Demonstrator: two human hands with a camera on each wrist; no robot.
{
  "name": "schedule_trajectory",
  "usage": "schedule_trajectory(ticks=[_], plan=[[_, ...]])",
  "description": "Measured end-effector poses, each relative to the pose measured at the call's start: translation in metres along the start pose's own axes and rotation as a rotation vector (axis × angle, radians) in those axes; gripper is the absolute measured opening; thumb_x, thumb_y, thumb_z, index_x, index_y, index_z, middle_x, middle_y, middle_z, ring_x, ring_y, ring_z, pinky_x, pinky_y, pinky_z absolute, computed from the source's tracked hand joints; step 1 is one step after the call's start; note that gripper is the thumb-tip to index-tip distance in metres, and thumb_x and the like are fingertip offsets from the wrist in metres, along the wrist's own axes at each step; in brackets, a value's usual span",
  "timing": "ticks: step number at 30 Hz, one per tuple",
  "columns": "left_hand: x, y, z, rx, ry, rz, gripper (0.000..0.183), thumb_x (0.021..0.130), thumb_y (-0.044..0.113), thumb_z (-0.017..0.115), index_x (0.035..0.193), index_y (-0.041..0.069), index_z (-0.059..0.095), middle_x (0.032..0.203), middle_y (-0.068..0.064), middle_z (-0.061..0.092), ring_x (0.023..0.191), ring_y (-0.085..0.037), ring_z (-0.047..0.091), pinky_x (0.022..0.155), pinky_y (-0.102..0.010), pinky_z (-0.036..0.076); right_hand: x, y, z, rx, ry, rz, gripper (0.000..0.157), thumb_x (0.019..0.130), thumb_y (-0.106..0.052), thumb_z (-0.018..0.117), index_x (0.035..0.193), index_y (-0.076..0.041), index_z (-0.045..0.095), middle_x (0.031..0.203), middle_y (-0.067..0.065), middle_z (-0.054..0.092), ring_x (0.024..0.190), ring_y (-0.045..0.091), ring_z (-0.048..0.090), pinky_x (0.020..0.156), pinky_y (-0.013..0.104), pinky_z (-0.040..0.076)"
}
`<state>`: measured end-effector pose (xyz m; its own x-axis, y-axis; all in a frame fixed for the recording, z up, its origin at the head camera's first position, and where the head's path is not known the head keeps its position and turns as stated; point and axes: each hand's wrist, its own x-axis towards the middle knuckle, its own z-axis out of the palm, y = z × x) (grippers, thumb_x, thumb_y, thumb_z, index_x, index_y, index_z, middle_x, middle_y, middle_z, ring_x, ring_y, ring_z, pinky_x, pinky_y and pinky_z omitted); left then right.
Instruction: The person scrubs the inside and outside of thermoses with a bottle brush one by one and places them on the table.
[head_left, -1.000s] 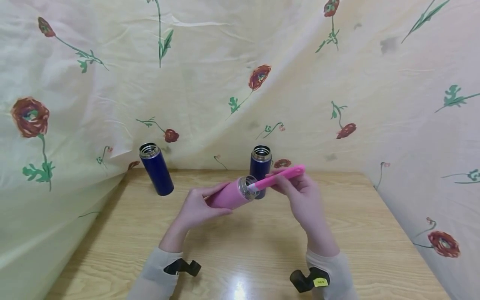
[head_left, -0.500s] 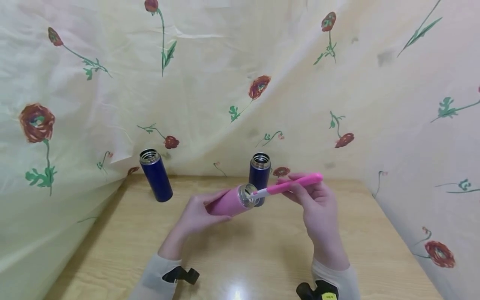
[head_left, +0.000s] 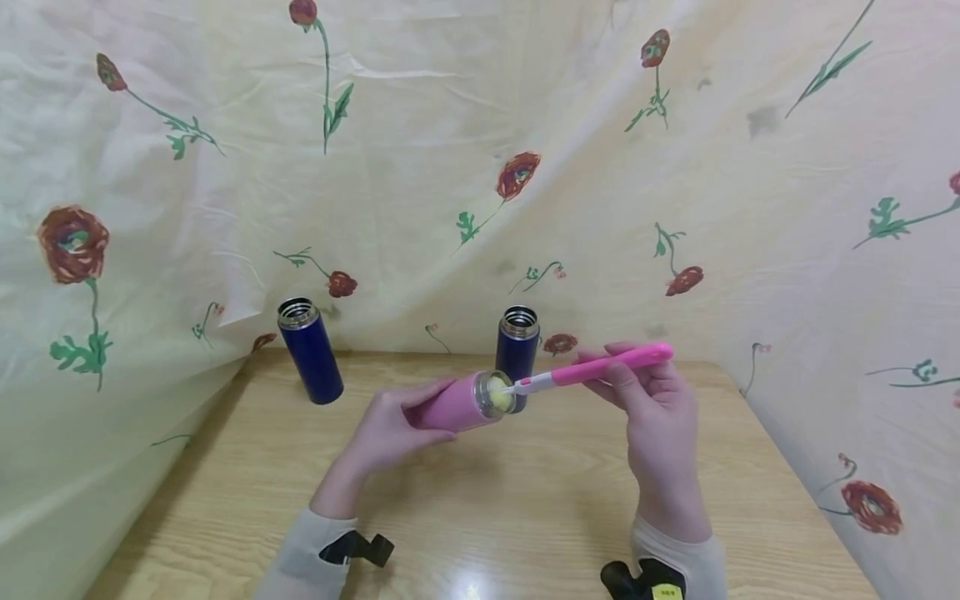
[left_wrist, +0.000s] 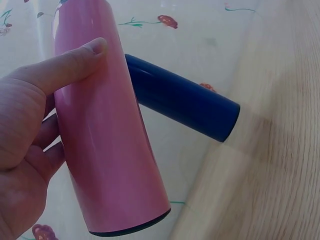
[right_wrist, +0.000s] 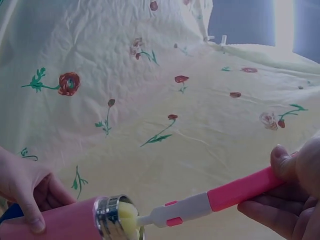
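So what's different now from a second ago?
The right grip moved to the right, pulling the pink-handled brush outward, so its yellow sponge head now shows in the mouth of the pink bottle. Nothing was newly grabbed or let go. The left grip still holds the pink bottle, and the left blue bottle and right blue bottle stay standing.

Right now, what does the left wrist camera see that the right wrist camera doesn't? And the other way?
Only left wrist: the wooden table and the black bottom edge of the pink bottle.
Only right wrist: the right hand, the brush and its yellow tip at the bottle's mouth.
Both: the left hand, that pink bottle, the flowery cloth, and something blue: a blue bottle in the left wrist view, just a corner sliver in the right.
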<state>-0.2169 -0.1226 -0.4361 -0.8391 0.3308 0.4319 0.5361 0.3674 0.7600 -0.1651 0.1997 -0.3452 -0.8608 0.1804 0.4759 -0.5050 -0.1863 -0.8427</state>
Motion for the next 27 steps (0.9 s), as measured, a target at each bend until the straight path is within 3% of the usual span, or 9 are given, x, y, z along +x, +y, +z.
schedule_trajectory(ticks=[8,18,27], plan=[[-0.006,-0.003,-0.006,0.016,0.002,-0.030,0.076,0.075,0.014,0.099,0.144,0.023,0.070,0.141,0.002,0.069,0.128,-0.027,0.067,0.108,-0.051,0.052,0.000,-0.004,-0.010,0.055,0.048,0.017,0.025,0.104,0.000,0.067,0.123,0.015,0.065,0.111,0.020,0.079,0.104,0.028,0.078,0.091,0.043,0.059],[-0.007,0.002,-0.012,0.044,0.003,0.009,0.076,0.076,0.013,0.099,0.145,0.021,0.069,0.143,0.001,0.068,0.131,-0.027,0.066,0.110,-0.050,0.052,0.004,-0.012,-0.021,0.129,0.104,0.011,0.027,0.102,-0.001,0.069,0.122,0.016,0.063,0.110,0.022,0.078,0.102,0.030,0.079,0.091,0.044,0.058],[-0.010,0.006,-0.012,0.066,0.014,0.087,0.076,0.075,0.009,0.099,0.144,0.017,0.070,0.142,-0.002,0.068,0.129,-0.025,0.066,0.109,-0.048,0.052,0.002,-0.022,-0.034,0.181,0.167,-0.015,0.031,0.101,-0.002,0.071,0.123,0.018,0.061,0.110,0.025,0.078,0.101,0.032,0.078,0.090,0.044,0.058]])
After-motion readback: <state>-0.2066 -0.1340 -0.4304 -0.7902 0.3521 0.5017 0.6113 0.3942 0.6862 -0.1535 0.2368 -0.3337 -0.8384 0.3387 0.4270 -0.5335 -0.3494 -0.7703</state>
